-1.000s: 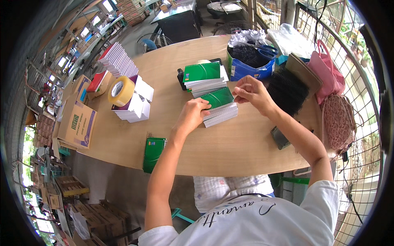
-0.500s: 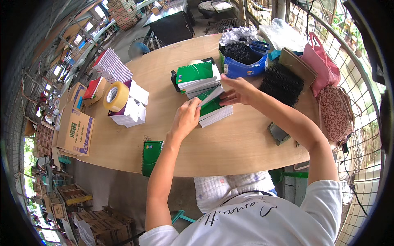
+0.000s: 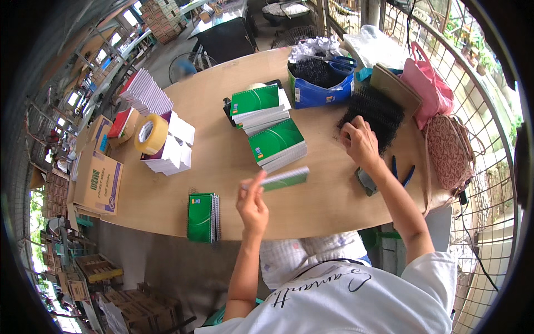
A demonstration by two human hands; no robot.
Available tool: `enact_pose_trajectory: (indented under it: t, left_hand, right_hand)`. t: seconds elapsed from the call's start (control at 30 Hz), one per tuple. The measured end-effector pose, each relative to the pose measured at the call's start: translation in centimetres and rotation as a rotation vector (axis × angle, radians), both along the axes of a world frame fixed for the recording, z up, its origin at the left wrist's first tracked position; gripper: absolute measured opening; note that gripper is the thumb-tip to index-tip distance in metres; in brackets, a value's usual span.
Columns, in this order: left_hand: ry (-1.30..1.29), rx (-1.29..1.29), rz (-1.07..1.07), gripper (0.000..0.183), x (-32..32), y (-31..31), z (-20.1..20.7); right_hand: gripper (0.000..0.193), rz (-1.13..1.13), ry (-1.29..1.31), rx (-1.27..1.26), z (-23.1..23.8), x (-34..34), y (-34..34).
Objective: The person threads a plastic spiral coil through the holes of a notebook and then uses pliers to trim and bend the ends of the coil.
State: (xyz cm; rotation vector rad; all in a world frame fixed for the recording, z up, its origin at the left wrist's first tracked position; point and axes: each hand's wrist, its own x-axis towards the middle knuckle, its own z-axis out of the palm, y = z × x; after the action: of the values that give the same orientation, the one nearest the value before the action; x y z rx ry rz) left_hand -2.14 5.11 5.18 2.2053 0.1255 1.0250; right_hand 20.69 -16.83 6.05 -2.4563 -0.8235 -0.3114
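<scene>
In my left hand (image 3: 253, 207) is a small green-covered notebook (image 3: 289, 179), pinched at one end and tilted above the table, a little blurred. My right hand (image 3: 361, 143) reaches to the pile of black spiral binding coils (image 3: 381, 114), its fingers closed at the pile's near left edge, on a coil as far as I can see. Ahead of my left hand lie two stacks of green notepads, a nearer stack (image 3: 277, 139) and a farther one (image 3: 255, 100). Several spiral-bound green notebooks (image 3: 203, 217) rest at the table's front edge, left of my left hand.
Tape (image 3: 151, 134) sits on a white paper stack (image 3: 169, 158) at left, near cardboard boxes (image 3: 99, 183). A blue box (image 3: 320, 92) with coils and scissors (image 3: 342, 64) stands at the back. Pliers with blue handles (image 3: 401, 172) and bags (image 3: 453, 147) lie right.
My left hand has drawn the notebook off the nearer stack, toward me. My right hand has left the stack and moved right to the black coils.
</scene>
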Motion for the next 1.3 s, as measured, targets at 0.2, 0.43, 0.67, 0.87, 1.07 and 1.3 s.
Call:
enact_pose_trajectory:
  t: [0.2, 0.43, 0.67, 0.87, 1.07, 1.3]
  left_hand:
    - [-0.006, -0.101, 0.023, 0.02, 0.4, -4.3, -2.7]
    - [-0.007, -0.18, 0.043, 0.019, 1.4, -4.4, -5.0]
    - [-0.019, -0.239, 0.029, 0.017, 1.3, -4.0, -4.8]
    - [-0.032, -0.216, 0.021, 0.017, 0.9, -3.5, -4.7]
    - [-0.025, -0.287, 0.031, 0.017, 0.8, -3.6, -4.5]
    - [-0.014, -0.276, 0.068, 0.017, 0.6, -3.2, -4.7]
  right_hand:
    - [0.031, 0.047, -0.212, -0.168, -3.3, 0.7, -1.3]
    - [0.023, 0.587, -0.113, 0.059, 3.4, -2.5, -2.4]
    - [0.013, 0.632, 0.222, 0.235, 1.0, -5.9, -1.3]
    - [0.011, 0.656, 0.215, 0.289, 0.5, -6.0, -0.7]
    - [0.017, 0.756, 0.246, 0.369, -0.4, -6.2, -0.6]
    - [0.021, 0.75, 0.114, 0.419, -1.1, -6.2, -0.5]
